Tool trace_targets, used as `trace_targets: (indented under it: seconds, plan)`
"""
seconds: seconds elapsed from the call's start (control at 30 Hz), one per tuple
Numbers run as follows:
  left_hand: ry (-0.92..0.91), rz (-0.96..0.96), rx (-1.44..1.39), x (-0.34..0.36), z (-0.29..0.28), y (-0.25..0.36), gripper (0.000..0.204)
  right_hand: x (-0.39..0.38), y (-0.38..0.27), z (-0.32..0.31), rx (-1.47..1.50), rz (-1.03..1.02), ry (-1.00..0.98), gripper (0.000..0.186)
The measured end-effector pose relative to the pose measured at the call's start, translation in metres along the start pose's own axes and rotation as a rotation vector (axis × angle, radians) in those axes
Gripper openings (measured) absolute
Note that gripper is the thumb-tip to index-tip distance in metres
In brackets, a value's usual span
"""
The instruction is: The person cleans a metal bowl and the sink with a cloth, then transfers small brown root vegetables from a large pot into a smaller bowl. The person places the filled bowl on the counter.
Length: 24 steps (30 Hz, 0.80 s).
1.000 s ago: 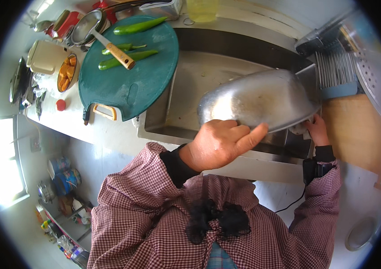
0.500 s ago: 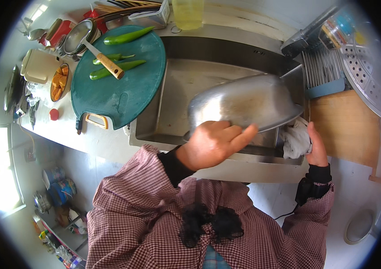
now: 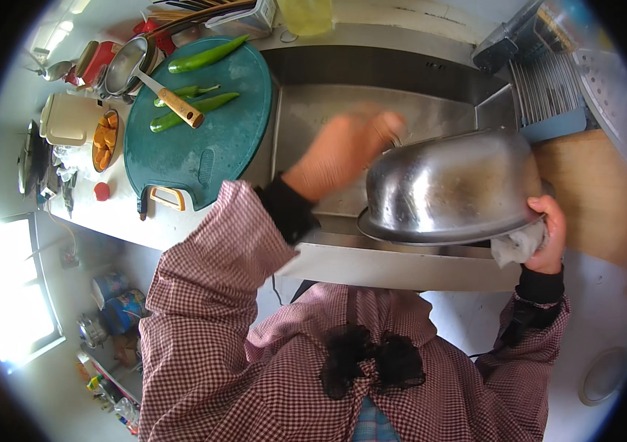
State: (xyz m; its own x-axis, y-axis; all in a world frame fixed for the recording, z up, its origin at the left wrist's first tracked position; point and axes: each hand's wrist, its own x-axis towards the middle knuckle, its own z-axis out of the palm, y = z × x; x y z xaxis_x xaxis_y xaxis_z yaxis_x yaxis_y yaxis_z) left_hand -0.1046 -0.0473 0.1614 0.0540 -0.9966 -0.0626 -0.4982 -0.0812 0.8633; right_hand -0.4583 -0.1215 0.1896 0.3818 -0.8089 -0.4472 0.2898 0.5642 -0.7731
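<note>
My right hand (image 3: 548, 232) grips the rim of an overturned steel basin (image 3: 446, 184) and a pale crumpled cloth (image 3: 514, 245) at the sink's (image 3: 313, 258) right end. My left hand (image 3: 346, 151), blurred, is raised over the sink at the basin's upper left; whether its fingertips hold anything is unclear. Left of the sink, a round teal cutting board (image 3: 192, 162) bears several long green peppers (image 3: 206, 54) and a wooden-handled utensil (image 3: 179, 104), its head over stacked bowls.
An oval dish of orange pieces (image 3: 105, 140), a cream container (image 3: 63, 118) and a red cap (image 3: 102, 191) sit on the left counter. A yellow jug (image 3: 304, 15) stands behind the sink. A drying rack (image 3: 549, 85) and a wooden board (image 3: 586, 199) are at the right.
My left hand has risen from the basin's near side to its upper left. The basin has shifted right and turned rim-down. My right hand has come up round its rim with the cloth.
</note>
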Motion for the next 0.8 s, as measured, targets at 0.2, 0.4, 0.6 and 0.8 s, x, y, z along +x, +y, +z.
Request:
trace_targets:
  seconds: [0.2,0.4,0.6,0.8]
  plan:
    - [0.034,-0.297,0.391,0.055,0.006,-0.126,0.030,-0.028,-0.032,0.028,-0.146,-0.053,0.141,0.014]
    - [-0.416,-0.367,0.938,0.091,0.004,-0.207,0.028,-0.040,-0.048,0.046,-0.050,0.066,0.233,0.021]
    - [-0.385,-0.501,1.027,0.106,0.058,-0.280,0.030,-0.038,-0.039,0.031,-0.222,-0.062,0.328,0.019]
    - [-0.544,-0.341,0.192,0.092,0.086,-0.203,0.037,-0.036,-0.041,0.030,-0.034,0.045,0.421,0.019]
